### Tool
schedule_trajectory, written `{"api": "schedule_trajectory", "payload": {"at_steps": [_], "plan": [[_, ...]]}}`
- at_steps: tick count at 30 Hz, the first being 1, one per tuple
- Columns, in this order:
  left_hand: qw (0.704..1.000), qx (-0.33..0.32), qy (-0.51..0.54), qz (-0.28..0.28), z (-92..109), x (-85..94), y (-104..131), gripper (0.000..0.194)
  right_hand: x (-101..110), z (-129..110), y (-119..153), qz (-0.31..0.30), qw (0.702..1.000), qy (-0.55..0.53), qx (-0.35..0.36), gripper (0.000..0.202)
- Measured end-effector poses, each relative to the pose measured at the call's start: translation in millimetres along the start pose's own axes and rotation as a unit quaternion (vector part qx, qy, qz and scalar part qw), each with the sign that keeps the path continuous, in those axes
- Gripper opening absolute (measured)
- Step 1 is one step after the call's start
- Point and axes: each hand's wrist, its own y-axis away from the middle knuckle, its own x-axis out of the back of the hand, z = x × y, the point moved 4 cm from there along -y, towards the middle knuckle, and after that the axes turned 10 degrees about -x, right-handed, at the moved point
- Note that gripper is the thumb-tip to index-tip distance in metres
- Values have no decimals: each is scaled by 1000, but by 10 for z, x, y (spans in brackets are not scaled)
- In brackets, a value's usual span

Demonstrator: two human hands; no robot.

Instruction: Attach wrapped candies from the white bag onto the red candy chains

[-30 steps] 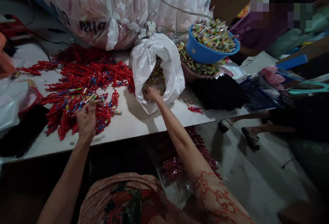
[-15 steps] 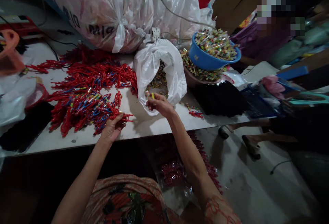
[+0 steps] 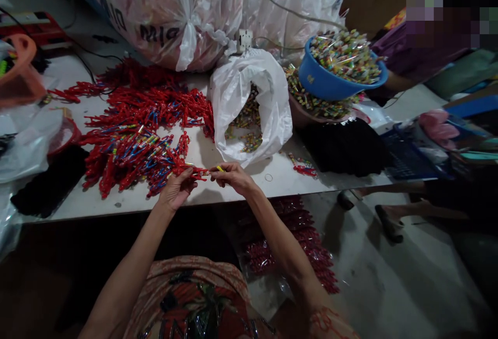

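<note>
My left hand (image 3: 176,189) is closed on a red plastic figure (image 3: 202,174), whose thin red ends stick out to the right. Close beside it, my right hand (image 3: 234,178) pinches a small yellow tube (image 3: 220,169) at the figure's tip; whether the two touch I cannot tell. Under and left of my left hand lies a heap of red figures (image 3: 112,165), with blue and multicoloured tubes among them. Just behind my right hand stands an open white plastic bag (image 3: 278,116) holding many small multicoloured tubes (image 3: 251,116).
A blue basin (image 3: 330,85) heaped with tubes stands at the back right. Black cloth (image 3: 346,147) lies in front of it. Large filled plastic bags (image 3: 155,12) line the back. An orange basket (image 3: 23,80) is at left. A person in purple (image 3: 412,38) is at right.
My right hand has come out from the white bag's mouth and moved left and down to the figure, with the yellow tube in its fingers. My left hand still holds the figure.
</note>
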Motion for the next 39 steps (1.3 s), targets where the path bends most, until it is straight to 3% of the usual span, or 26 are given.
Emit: {"api": "schedule_trajectory", "payload": {"at_steps": [7, 13, 15, 19, 22, 24, 25, 27, 29, 30, 31, 32, 34, 35, 39], "plan": [[999, 32, 38, 5, -52, 43, 1, 11, -47, 165, -75, -34, 997, -60, -29, 29], [998, 38, 42, 23, -35, 148, -49, 6, -149, 237, -164, 68, 994, -74, 35, 30], [1000, 3, 15, 14, -8, 174, -65, 10, -176, 241, -164, 80, 994, -56, 42, 30], [987, -140, -76, 12, 95, 211, -84, 29, -219, 197, -144, 131, 989, 26, 65, 29], [974, -179, -134, 19, 172, 259, -95, 38, -278, 155, -167, 141, 985, 67, 69, 31], [955, -226, -189, 28, 327, 304, -95, 41, -292, 135, -208, 123, 986, 90, 70, 36], [931, -282, -229, 43, 465, 323, -86, 42, -275, 128, -231, 120, 984, 105, 77, 38], [831, -432, -338, 93, 818, 310, -56, 46, -179, 121, -275, 153, 971, 146, 111, 35], [689, -548, -457, 126, 1121, 167, -92, 51, -48, 148, -319, 219, 945, 198, 143, 29], [631, -571, -512, 118, 1211, 44, -178, 49, 7, 184, -350, 243, 934, 217, 144, 29], [590, -572, -563, 90, 1251, -106, -316, 43, 47, 233, -389, 254, 930, 230, 135, 32], [570, -552, -607, 45, 1239, -272, -498, 33, 71, 291, -433, 252, 931, 238, 117, 34], [561, -472, -678, -51, 1094, -609, -915, 13, 88, 401, -506, 245, 934, 248, 81, 35], [570, -429, -698, -63, 1008, -748, -1115, 6, 90, 439, -525, 249, 931, 256, 72, 36], [661, -351, -663, -20, 802, -1067, -1635, 8, 86, 485, -496, 260, 918, 287, 91, 39]]}}
